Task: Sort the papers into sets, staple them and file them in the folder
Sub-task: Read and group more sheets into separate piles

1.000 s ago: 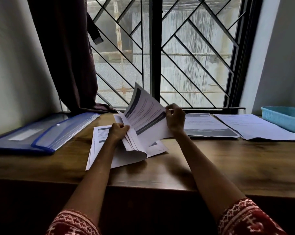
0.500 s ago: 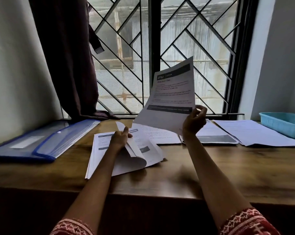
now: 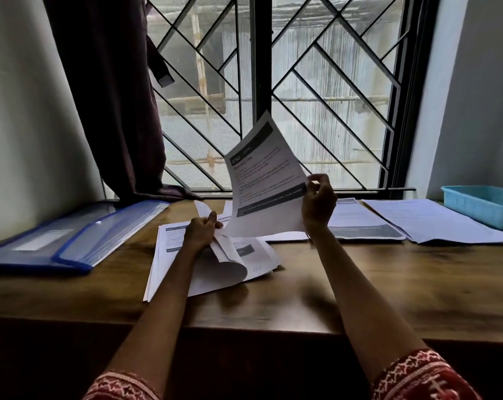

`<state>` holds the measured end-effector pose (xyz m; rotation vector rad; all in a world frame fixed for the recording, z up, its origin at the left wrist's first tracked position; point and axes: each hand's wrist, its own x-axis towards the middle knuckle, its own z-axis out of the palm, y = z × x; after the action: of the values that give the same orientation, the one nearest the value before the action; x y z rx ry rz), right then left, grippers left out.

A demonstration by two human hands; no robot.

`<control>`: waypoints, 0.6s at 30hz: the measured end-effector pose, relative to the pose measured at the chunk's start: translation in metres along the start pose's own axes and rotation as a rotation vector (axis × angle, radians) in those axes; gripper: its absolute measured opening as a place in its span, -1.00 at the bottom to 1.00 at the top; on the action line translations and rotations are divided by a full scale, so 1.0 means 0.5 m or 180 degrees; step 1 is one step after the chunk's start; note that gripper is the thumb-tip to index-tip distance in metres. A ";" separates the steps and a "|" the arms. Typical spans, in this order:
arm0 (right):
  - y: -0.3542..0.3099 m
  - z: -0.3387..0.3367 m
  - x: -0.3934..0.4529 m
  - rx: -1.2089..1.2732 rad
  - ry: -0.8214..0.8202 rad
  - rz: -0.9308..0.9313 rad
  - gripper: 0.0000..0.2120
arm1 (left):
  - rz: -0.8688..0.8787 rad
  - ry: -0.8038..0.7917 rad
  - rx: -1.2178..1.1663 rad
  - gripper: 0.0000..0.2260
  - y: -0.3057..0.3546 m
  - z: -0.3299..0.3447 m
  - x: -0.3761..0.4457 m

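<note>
A loose pile of printed papers (image 3: 175,264) lies on the wooden table (image 3: 360,290) in front of me. My left hand (image 3: 201,232) pinches a few curled sheets of that pile, folded back toward me. My right hand (image 3: 318,206) holds one printed sheet (image 3: 264,180) by its right edge, raised upright and tilted left over the pile. Two sorted paper sets lie to the right: one with a dark footer band (image 3: 365,223) and one further right (image 3: 435,220). A blue translucent folder (image 3: 71,241) lies flat at the left.
A turquoise plastic basket (image 3: 487,203) stands at the far right by the wall. A dark curtain (image 3: 111,96) hangs at the left of the barred window (image 3: 302,96) behind the table. The table's front edge runs just below my forearms.
My right hand lifted one sheet out of the pile and raised it; now it has dropped slightly and tilted left. My left hand keeps the curled sheets folded back.
</note>
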<state>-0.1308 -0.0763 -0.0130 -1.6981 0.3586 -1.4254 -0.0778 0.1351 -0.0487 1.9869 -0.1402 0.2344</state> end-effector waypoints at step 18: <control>0.009 0.020 -0.002 -0.0179 -0.1087 -0.0031 -0.87 | 0.0285 0.0476 -0.0066 -0.56 -0.008 -0.022 -0.005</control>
<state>-0.1208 -0.0739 -0.0169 -1.9504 0.2020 -1.1128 -0.0806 0.1469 -0.0484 1.9369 -0.1349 0.4366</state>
